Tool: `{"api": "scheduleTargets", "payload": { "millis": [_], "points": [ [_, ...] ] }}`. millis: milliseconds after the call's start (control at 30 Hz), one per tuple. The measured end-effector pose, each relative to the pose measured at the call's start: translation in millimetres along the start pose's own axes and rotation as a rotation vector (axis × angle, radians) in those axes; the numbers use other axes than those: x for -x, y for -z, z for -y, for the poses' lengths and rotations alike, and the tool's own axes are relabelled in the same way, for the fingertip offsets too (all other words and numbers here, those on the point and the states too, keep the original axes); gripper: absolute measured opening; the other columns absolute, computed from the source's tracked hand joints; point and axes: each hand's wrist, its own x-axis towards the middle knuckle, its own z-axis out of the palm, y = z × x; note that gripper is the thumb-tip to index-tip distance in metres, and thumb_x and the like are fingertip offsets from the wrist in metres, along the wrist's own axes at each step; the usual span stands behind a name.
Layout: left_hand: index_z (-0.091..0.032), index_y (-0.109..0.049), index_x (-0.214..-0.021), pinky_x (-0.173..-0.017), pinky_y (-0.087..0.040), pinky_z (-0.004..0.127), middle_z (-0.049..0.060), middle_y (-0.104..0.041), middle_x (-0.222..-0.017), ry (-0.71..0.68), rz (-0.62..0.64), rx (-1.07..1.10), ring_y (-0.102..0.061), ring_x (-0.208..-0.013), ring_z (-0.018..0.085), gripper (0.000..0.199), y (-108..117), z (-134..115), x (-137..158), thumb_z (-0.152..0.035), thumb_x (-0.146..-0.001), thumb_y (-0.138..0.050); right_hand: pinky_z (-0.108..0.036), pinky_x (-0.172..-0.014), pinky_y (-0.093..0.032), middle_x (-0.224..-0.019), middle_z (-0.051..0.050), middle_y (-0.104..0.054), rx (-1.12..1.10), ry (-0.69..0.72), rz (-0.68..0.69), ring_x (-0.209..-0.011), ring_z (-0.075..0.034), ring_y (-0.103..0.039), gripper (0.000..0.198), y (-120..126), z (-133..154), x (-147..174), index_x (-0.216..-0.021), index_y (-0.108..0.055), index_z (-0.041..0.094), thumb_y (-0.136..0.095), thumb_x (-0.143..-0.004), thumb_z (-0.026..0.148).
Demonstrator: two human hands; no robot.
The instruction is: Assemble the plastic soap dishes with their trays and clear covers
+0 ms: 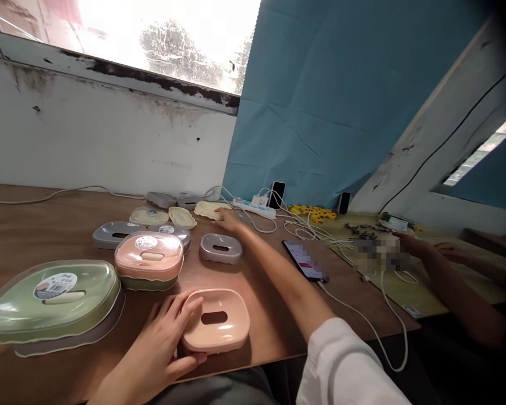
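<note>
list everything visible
table: 1, brown, underneath
large container: 1, green, front left
small container: 1, peach, beside it
open tray: 1, peach, front
other trays: several, grey, behind
pieces: 3, cream, back
phones: 3, dark, right
power strip: 1, white, back
cables: several, white, throughout
spotted things: unclear, yellow, back
clutter: uncounted, dark, right
curtain: 1, blue, behind
windows: 2, bright, left, right
other arms: 2, right
left hand: 1, on open tray
right hand: 1, white sleeve, at pieces

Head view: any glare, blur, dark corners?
Head view, upper left: window largely blown out to white; head view, lower left and centre: glints on the green lidded box and peach tray; head view, right: co-worker's arm dim and soft, upper corner black; head view, right of centre: phone partly pixelated.
</note>
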Motion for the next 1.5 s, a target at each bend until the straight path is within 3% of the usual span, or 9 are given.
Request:
{"api": "scheduleTargets", "payload": {
  "millis": [200,467,600,767,967,1167,1267,1400,1500],
  "points": [
    [-0.033,-0.038,-0.131,-0.096,-0.039,0.044,0.004,-0.038,-0.142,0.003,0.049,0.003,-0.044,-0.119,0.03,0.064,5,0,-1,-0.02,-0.074,-0.063,-0.042,-0.085,-0.051,-0.117,-0.008,-0.057,0.019,-0.06,-0.077,-0.101,-0.021,-0.059,0.029,-11,-13,-1,-0.116,-0.055,0.015,-0.055,-0.092,0.031],
    [-0.031,-0.039,-0.132,-0.097,-0.04,0.043,0.006,-0.041,-0.14,-0.037,-0.023,-0.006,-0.044,-0.121,0.03,0.062,1,3,0,-0.023,-0.076,-0.062,-0.04,-0.083,-0.05,-0.104,-0.006,-0.061,-0.045,-0.036,-0.248,-0.095,-0.019,-0.059,0.022,32,-13,26,-0.104,-0.059,0.013,-0.056,-0.091,0.03],
    [-0.029,-0.043,-0.127,-0.093,-0.043,0.041,0.007,-0.043,-0.138,-0.08,-0.013,-0.002,-0.046,-0.117,0.029,0.06,1,1,-1,-0.023,-0.073,-0.065,-0.034,-0.077,-0.047,-0.086,-0.005,-0.063,-0.154,0.119,-0.287,-0.085,-0.02,-0.059,0.016,53,10,79,-0.087,-0.062,0.014,-0.056,-0.088,0.029],
    [-0.028,-0.043,-0.128,-0.095,-0.039,0.046,0.008,-0.053,-0.125,-0.239,0.035,-0.013,-0.048,-0.112,0.032,0.076,2,3,-1,-0.039,-0.061,-0.077,-0.031,-0.073,-0.046,-0.082,-0.003,-0.067,-0.284,0.43,-0.126,-0.081,-0.018,-0.06,0.016,64,48,163,-0.08,-0.064,0.02,-0.066,-0.08,0.036],
    [-0.027,-0.03,-0.137,-0.091,-0.043,0.041,0.01,-0.052,-0.128,-0.427,-0.119,0.061,-0.054,-0.107,0.029,0.089,9,5,4,-0.055,-0.063,-0.072,-0.037,-0.085,-0.04,-0.084,-0.003,-0.07,-0.286,0.666,0.018,-0.09,-0.019,-0.059,0.007,52,57,203,-0.085,-0.064,0.021,-0.063,-0.083,0.028],
    [-0.028,-0.027,-0.136,-0.094,-0.044,0.04,0.011,-0.05,-0.13,-0.14,-0.331,0.214,-0.052,-0.115,0.03,0.084,10,3,5,-0.055,-0.068,-0.069,-0.042,-0.091,-0.041,-0.099,-0.008,-0.066,-0.359,0.631,0.263,-0.106,-0.025,-0.053,0.012,50,54,217,-0.088,-0.067,0.023,-0.065,-0.079,0.03],
    [-0.027,-0.023,-0.139,-0.095,-0.043,0.043,0.011,-0.049,-0.132,0.024,-0.312,0.192,-0.051,-0.117,0.031,0.081,8,1,1,-0.042,-0.073,-0.068,-0.04,-0.095,-0.041,-0.107,-0.009,-0.06,-0.577,0.533,0.338,-0.112,-0.025,-0.051,0.024,52,52,224,-0.096,-0.063,0.021,-0.068,-0.078,0.036],
    [-0.026,-0.032,-0.134,-0.095,-0.044,0.043,0.011,-0.05,-0.132,-0.007,-0.193,0.159,-0.049,-0.119,0.031,0.067,7,1,-4,-0.035,-0.077,-0.065,-0.042,-0.102,-0.038,-0.129,-0.012,-0.044,-0.952,0.312,0.26,-0.122,-0.023,-0.045,0.051,53,42,226,-0.121,-0.041,0.023,-0.064,-0.081,0.045],
    [-0.026,-0.028,-0.138,-0.101,-0.039,0.046,0.011,-0.043,-0.139,-0.034,-0.165,0.079,-0.042,-0.125,0.031,0.07,5,4,-6,-0.032,-0.078,-0.064,-0.045,-0.109,-0.028,-0.143,-0.013,-0.029,-1.037,0.3,0.302,-0.134,-0.025,-0.031,0.09,51,41,228,-0.138,-0.02,0.028,-0.074,-0.07,0.052]
  ]
}}
